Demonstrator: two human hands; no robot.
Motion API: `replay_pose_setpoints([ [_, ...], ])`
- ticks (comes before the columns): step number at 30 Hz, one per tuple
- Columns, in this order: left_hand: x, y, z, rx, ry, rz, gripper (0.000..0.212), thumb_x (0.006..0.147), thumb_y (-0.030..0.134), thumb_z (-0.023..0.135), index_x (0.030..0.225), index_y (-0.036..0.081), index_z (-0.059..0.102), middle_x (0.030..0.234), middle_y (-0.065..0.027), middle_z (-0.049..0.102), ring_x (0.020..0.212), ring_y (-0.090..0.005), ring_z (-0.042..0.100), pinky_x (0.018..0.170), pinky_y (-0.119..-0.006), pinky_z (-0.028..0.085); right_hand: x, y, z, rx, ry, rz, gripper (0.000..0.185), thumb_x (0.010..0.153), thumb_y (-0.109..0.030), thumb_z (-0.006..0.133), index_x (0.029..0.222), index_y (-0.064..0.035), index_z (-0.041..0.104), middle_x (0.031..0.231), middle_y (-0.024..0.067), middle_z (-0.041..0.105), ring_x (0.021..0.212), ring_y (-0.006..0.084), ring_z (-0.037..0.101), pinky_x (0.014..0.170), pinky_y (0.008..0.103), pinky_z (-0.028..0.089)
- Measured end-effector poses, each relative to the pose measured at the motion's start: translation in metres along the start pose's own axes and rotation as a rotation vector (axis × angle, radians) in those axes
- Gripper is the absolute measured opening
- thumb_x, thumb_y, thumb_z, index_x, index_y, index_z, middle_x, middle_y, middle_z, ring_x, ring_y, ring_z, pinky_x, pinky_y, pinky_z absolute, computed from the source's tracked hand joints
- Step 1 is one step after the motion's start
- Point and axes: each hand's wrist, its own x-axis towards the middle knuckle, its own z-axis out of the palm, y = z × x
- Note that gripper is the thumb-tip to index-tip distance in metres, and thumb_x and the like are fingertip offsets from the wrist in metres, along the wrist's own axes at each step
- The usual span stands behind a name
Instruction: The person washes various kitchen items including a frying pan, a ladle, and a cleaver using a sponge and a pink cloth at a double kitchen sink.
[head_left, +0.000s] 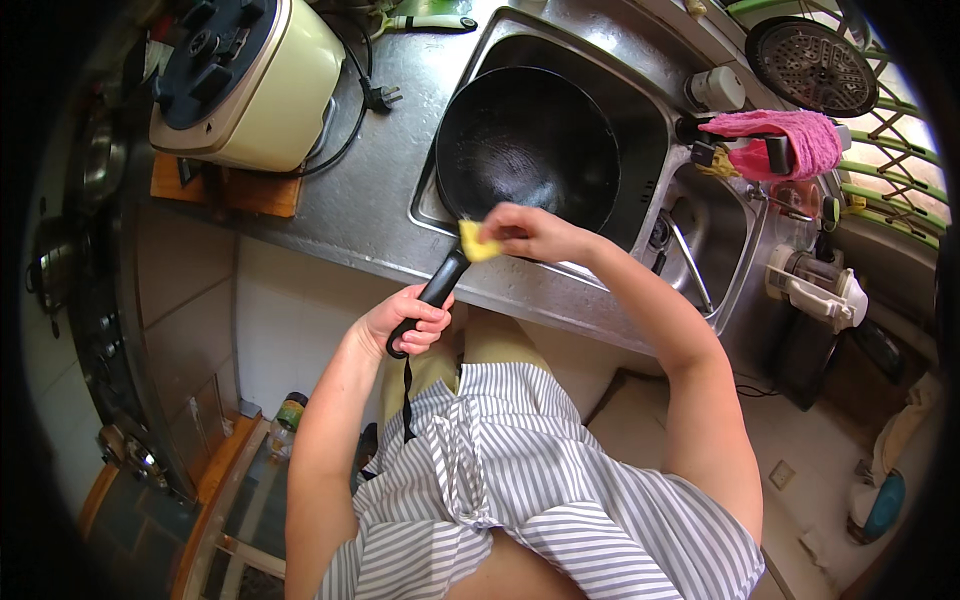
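A black wok (525, 142) rests over the large basin of a stainless steel sink (645, 120), its inner surface wet and shiny. My left hand (411, 319) is wrapped around the wok's black handle (442, 279), which points back over the counter's front edge. In the fingers of my right hand (536, 234) is a yellow sponge (478, 241), pressed where the handle meets the wok's near rim. Part of that rim is hidden behind the right hand and forearm.
On the left counter a cream appliance (292, 97) lies beside its power plug (381, 96). A smaller basin (701, 225) adjoins on the right, below a pink cloth (802, 142) draped at the faucet. A white-handled utensil (435, 24) lies at the back; a white juicer-like part (821, 292) stands right.
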Motion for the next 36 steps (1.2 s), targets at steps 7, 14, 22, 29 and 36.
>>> replay_pose_setpoints([
  [7,-0.002,-0.002,0.016,0.019,0.121,0.002,0.012,0.079,-0.002,0.051,0.085,0.005,0.043,0.056,-0.0011,0.035,0.037,-0.0062,0.035,0.029,-0.02,0.025,0.104,-0.002,-0.018,-0.461,0.661,-0.43,0.02,0.074,0.0,0.058,0.093,-0.0079,0.061,0.088,0.0088,0.056,0.076,0.0265,0.06,0.068,0.0308,0.049],
  [14,-0.003,-0.003,0.022,-0.002,0.12,-0.001,0.013,0.08,-0.001,0.052,0.088,0.005,0.043,0.057,-0.0014,0.036,0.038,-0.0063,0.035,0.029,-0.019,0.026,0.1,0.047,-0.113,-1.146,1.012,0.264,0.011,0.08,-0.007,0.049,0.092,-0.0051,0.05,0.089,0.0126,0.053,0.073,0.0284,0.062,0.062,0.0363,0.053],
  [22,-0.002,-0.004,0.021,-0.028,0.073,0.007,0.012,0.081,0.0,0.052,0.086,0.007,0.044,0.058,-0.0014,0.038,0.039,-0.0066,0.037,0.03,-0.019,0.026,-0.033,0.069,-0.066,-1.5,0.551,0.824,0.011,0.08,-0.017,0.053,0.083,-0.0066,0.057,0.08,0.0082,0.058,0.07,0.0193,0.064,0.053,0.0287,0.052],
  [29,0.0,-0.002,0.016,0.012,0.098,-0.002,0.012,0.081,0.0,0.052,0.086,0.007,0.044,0.057,-0.0004,0.038,0.039,-0.0065,0.037,0.03,-0.019,0.026,-0.046,0.006,-0.009,-1.237,-0.011,0.772,0.013,0.076,-0.018,0.057,0.08,-0.0104,0.066,0.079,0.0056,0.066,0.072,0.0204,0.065,0.059,0.0314,0.051],
  [36,0.001,0.001,0.02,0.041,0.106,-0.013,0.013,0.081,0.0,0.052,0.086,0.008,0.044,0.057,-0.0006,0.038,0.038,-0.0068,0.036,0.03,-0.02,0.026,0.061,-0.009,0.013,-0.652,0.107,0.466,0.023,0.077,-0.018,0.051,0.082,-0.0006,0.065,0.086,0.0209,0.063,0.082,0.036,0.062,0.073,0.0412,0.05],
])
